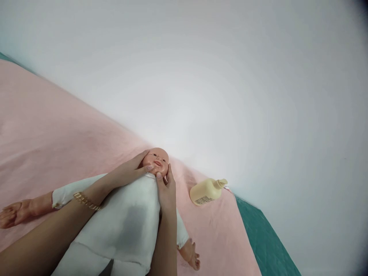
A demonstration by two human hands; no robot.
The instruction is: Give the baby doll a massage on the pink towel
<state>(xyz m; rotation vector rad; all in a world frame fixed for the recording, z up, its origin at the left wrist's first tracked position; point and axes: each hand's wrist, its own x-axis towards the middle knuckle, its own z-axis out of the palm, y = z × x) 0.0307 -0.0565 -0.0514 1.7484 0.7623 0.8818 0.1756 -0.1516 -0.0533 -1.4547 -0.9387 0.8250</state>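
Two bare hands on bare forearms, uncovered from the grip all the way back to the edge of view. On the left hand point(133, 168), longish rounded nails point(150, 167) with a pale, glossy finish; the same on the thumb of the right hand point(166, 191). A short way behind the left grip, round the wrist, a gold-coloured bracelet point(86, 201) of flat, close-set links, snug and faintly shiny.

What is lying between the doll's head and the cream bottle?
Only bare pink cloth lies between the doll's head and the bottle, in the head view.
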